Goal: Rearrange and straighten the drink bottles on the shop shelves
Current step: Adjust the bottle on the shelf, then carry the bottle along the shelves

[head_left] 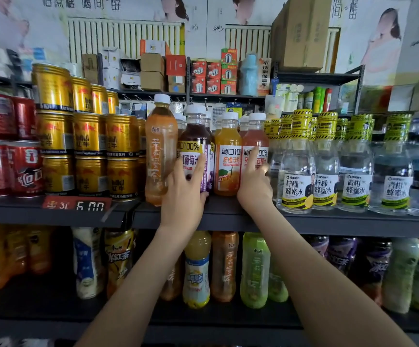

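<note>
On the upper shelf (228, 217) stand a tall amber tea bottle (160, 151), a dark purple grape juice bottle (195, 141), an orange juice bottle (227, 156) and a pink pomegranate juice bottle (254, 139), all upright with white caps. My left hand (184, 194) grips the lower part of the grape juice bottle, fingers wrapped round its label. My right hand (254, 184) holds the pink bottle low down, index finger pointing up along its label and the other fingers curled round its right side.
Gold cans (90, 136) and red cans (5, 146) are stacked to the left. Clear honey-water bottles with yellow caps (326, 166) fill the right. A red price tag (76, 203) hangs on the shelf edge. The lower shelf holds several mixed tea and juice bottles (224, 266).
</note>
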Available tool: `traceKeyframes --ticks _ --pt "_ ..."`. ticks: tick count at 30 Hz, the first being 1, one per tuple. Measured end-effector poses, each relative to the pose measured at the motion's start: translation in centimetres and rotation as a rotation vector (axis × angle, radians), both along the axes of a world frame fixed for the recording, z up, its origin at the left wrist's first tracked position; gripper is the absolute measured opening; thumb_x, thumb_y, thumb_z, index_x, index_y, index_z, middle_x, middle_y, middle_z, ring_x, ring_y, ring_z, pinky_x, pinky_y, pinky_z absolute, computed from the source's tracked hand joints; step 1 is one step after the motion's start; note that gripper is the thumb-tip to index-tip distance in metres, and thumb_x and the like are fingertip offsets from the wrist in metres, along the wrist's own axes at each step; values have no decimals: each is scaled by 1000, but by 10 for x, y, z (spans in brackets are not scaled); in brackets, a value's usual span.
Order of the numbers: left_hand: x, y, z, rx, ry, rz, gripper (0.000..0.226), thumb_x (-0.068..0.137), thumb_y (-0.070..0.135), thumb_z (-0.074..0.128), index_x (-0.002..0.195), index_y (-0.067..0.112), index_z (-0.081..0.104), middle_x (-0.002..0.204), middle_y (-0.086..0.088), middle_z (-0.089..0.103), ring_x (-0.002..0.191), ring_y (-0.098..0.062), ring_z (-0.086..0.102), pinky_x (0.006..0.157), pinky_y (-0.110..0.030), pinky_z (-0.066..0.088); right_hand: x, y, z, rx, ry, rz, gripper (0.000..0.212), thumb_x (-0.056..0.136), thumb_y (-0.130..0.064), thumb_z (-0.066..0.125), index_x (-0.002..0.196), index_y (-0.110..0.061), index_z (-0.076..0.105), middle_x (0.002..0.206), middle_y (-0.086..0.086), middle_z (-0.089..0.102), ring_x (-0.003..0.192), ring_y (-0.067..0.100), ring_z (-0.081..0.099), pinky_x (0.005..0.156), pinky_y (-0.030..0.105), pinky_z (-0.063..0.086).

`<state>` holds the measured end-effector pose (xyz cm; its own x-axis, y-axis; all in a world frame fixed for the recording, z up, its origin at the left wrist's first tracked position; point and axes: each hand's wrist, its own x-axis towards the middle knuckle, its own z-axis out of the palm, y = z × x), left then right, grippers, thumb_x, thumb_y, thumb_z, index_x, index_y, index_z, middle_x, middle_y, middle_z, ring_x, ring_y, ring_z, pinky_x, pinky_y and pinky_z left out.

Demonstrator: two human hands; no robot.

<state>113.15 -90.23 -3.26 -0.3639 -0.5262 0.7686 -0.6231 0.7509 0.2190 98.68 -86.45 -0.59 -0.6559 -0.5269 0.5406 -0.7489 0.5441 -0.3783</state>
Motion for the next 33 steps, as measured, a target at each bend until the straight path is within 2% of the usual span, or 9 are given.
traceKeyframes --ticks 4,7,10,14,18,22,26,30,33 --pt "-1 8 -7 -13 16 -14 72 93 26 57 151 26 14 152 -15 18 132 -32 31 93 -39 45 19 19 4 -30 -31 117 86 86 2 54 150 -12 -1 149 25 16 128 41 39 92 42 46" --pt "-5 22 -22 -163 99 -118 55 88 14 62 139 11 43 136 -17 45 118 -35 48 82 -43 51 33 39 -7 -148 66 249 70 88 -4 55 146 -3 17 141 21 29 125 37 39 99 39 39" --pt "-19 42 -49 -301 165 -260 44 80 5 58 124 0 56 119 -18 59 107 -34 56 84 -40 51 43 66 -27 -310 134 447 50 85 3 50 134 3 38 125 19 44 114 36 45 92 32 34" --pt "-45 74 -77 -263 269 -433 40 82 7 50 120 -4 56 112 -21 60 102 -31 55 92 -32 41 41 108 -64 -361 152 494 49 82 6 51 130 3 46 121 16 50 112 31 50 94 33 39" --pt "-63 106 -97 -87 235 -525 45 75 -1 64 120 1 56 113 -15 60 104 -30 57 84 -38 49 24 147 -93 -293 88 437 52 81 3 54 132 1 46 126 16 49 117 31 49 97 28 36" --pt "-82 133 -120 -16 137 -630 49 72 1 67 120 3 56 113 -13 60 105 -24 54 81 -33 49 -4 187 -113 -285 30 369 44 87 -8 57 130 -6 49 124 7 51 113 22 51 88 21 36" --pt "-112 159 -143 213 0 -655 48 91 19 59 136 13 45 130 -6 52 116 -24 52 87 -39 49 -49 224 -141 -313 -41 237 34 92 -19 56 125 -13 52 117 2 53 102 17 54 83 26 43" --pt "-155 183 -167 226 -76 -583 53 96 27 51 144 17 32 139 -4 43 122 -21 47 85 -29 45 -119 256 -174 -325 -149 48 38 91 -13 55 127 -6 47 119 10 51 107 24 50 76 17 32" --pt "-195 202 -182 264 -129 -490 55 96 30 48 146 18 27 143 -3 38 128 -20 42 87 -29 45 -178 277 -198 -313 -301 -47 46 91 -15 56 133 -1 40 126 15 47 116 31 45 83 25 35"
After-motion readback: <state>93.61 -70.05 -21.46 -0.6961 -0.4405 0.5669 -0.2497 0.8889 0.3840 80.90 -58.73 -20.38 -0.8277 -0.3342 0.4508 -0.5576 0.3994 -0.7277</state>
